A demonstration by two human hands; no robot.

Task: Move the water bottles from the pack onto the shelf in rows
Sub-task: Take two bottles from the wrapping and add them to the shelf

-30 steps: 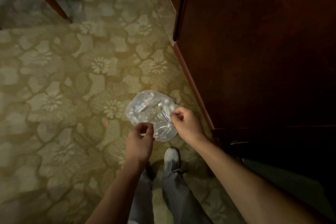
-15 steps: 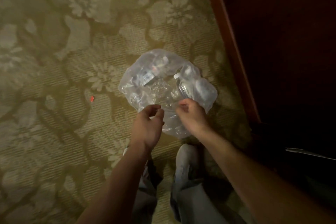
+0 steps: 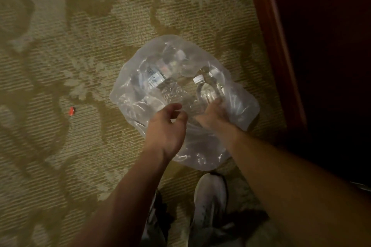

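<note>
Pack: a crumpled clear plastic wrap (image 3: 239,106) lying on the floor just in front of the person's feet, opened at the near side and slack around its contents.
Bottles: a clear plastic water bottle with a white cap (image 3: 207,89) lies on its side in the right part of the wrap, cap pointing away from the person; a second clear bottle with a white printed label (image 3: 155,78) lies tilted in the left part. More bottles may sit further back, but the folds blur them.
Right hand (image 3: 212,113): reaching into the wrap's opening, fingers closed around the lower body of the capped bottle.
Left hand (image 3: 167,128): above the wrap's near left edge, fingers curled loosely; whether it pinches the film cannot be told.
Floor: beige carpet with a darker olive floral pattern (image 3: 80,36).
Speck: a small red scrap (image 3: 71,110) on the carpet, well apart to the left of the wrap.
Furniture: a dark reddish wooden cabinet side (image 3: 281,46) along the right edge, near the wrap.
Feet: a white sneaker (image 3: 209,196) below the wrap, between the forearms.
</note>
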